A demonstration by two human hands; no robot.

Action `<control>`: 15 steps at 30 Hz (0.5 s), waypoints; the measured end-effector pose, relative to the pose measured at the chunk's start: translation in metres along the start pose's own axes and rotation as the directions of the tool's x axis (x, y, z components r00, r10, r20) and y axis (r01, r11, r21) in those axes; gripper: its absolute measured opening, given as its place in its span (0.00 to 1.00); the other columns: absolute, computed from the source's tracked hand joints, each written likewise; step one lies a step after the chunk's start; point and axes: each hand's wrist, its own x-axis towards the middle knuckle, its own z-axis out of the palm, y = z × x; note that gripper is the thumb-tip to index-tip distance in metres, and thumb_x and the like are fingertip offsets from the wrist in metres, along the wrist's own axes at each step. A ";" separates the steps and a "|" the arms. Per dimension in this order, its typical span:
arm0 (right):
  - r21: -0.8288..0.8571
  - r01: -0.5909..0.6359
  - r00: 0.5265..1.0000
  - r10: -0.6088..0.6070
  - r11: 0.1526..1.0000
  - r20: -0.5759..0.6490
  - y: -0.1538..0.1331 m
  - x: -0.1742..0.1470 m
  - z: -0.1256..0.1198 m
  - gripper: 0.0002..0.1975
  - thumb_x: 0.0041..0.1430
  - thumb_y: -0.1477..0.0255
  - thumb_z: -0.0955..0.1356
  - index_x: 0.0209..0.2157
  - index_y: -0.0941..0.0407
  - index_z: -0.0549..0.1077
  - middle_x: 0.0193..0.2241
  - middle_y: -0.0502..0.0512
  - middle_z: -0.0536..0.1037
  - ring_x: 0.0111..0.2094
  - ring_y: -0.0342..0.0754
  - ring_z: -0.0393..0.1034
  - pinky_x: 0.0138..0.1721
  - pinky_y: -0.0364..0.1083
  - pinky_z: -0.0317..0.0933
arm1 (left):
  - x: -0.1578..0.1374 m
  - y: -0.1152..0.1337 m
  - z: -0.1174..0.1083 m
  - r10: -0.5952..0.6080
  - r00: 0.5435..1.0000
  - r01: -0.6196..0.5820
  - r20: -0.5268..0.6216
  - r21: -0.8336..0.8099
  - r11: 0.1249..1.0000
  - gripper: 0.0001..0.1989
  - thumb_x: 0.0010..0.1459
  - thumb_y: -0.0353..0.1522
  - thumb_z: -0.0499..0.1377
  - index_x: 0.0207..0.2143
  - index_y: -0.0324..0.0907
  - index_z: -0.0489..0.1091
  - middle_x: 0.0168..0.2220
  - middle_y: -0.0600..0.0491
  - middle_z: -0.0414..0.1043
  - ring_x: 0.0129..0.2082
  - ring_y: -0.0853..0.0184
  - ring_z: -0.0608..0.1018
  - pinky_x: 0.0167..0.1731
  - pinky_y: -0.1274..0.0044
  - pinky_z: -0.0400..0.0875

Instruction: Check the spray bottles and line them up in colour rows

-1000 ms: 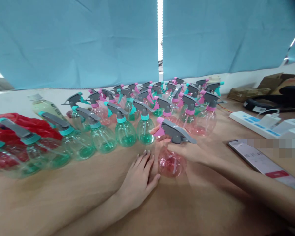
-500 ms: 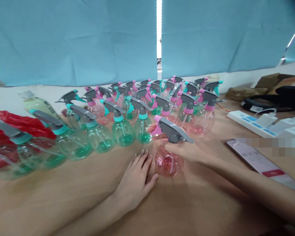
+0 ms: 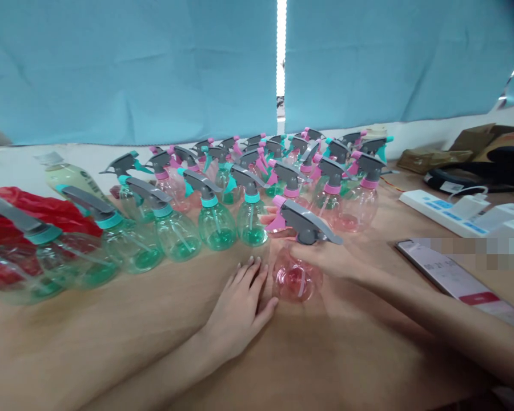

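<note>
My right hand (image 3: 321, 257) is wrapped round the neck of a pink spray bottle (image 3: 295, 282) with a grey and pink trigger head. The bottle stands upright on the wooden table (image 3: 188, 319). My left hand (image 3: 240, 302) lies flat on the table just left of that bottle, fingers stretched out and holding nothing. A row of green spray bottles (image 3: 216, 228) runs off to the left beyond my left hand. Behind the held bottle stand more pink spray bottles (image 3: 360, 205), mixed with green ones further back.
At the right lies a phone (image 3: 458, 279) with a lit screen, near a white power strip (image 3: 441, 212) with chargers plugged in. Cardboard boxes (image 3: 437, 157) stand behind it. On the left are a red plastic bag (image 3: 38, 208) and a pale green drink bottle (image 3: 72, 180).
The view has shifted slightly, so everything sits a little further right and higher. Both hands and the held spray bottle keep the same places on the table.
</note>
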 end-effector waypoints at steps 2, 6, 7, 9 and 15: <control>0.069 0.008 1.000 -0.008 0.998 0.002 0.004 0.000 0.000 0.21 0.45 0.79 0.64 0.43 0.50 0.73 0.37 0.50 0.79 0.39 0.50 0.76 0.47 0.53 0.71 | 0.000 0.000 -0.001 0.002 1.000 -0.002 0.009 0.010 1.000 0.27 0.67 0.41 0.50 0.60 0.32 0.60 0.62 0.37 0.59 0.62 0.50 0.61 0.59 0.58 0.58; 0.070 -0.010 1.000 0.009 0.997 0.022 0.011 -0.001 -0.001 0.24 0.46 0.76 0.65 0.48 0.50 0.71 0.43 0.52 0.78 0.41 0.49 0.76 0.47 0.53 0.70 | 0.000 0.000 -0.001 0.007 1.000 -0.007 -0.002 0.010 1.000 0.26 0.67 0.42 0.49 0.60 0.33 0.60 0.63 0.38 0.59 0.63 0.52 0.61 0.59 0.59 0.58; 0.057 -0.018 1.000 0.017 0.998 0.021 0.011 -0.001 -0.001 0.24 0.46 0.76 0.64 0.48 0.50 0.71 0.42 0.52 0.78 0.41 0.49 0.76 0.47 0.53 0.70 | 0.000 0.000 -0.001 0.005 1.000 -0.005 -0.006 0.005 1.000 0.26 0.67 0.42 0.49 0.60 0.35 0.60 0.63 0.39 0.58 0.63 0.52 0.61 0.59 0.59 0.57; 0.027 -0.022 1.000 0.022 0.999 0.013 0.009 -0.001 -0.002 0.22 0.46 0.76 0.64 0.45 0.50 0.71 0.38 0.50 0.78 0.37 0.48 0.75 0.44 0.51 0.71 | 0.000 0.000 0.000 0.003 1.000 -0.003 -0.011 -0.005 1.000 0.25 0.67 0.42 0.49 0.60 0.36 0.60 0.63 0.40 0.58 0.63 0.52 0.60 0.59 0.59 0.57; -0.070 -0.002 1.000 0.001 0.998 -0.013 0.000 -0.001 -0.001 0.08 0.44 0.78 0.62 0.25 0.51 0.69 0.21 0.47 0.70 0.28 0.47 0.71 0.33 0.48 0.70 | 0.000 0.000 0.000 0.010 1.000 -0.010 -0.001 0.000 1.000 0.26 0.67 0.42 0.49 0.60 0.34 0.59 0.63 0.38 0.58 0.63 0.51 0.61 0.59 0.58 0.57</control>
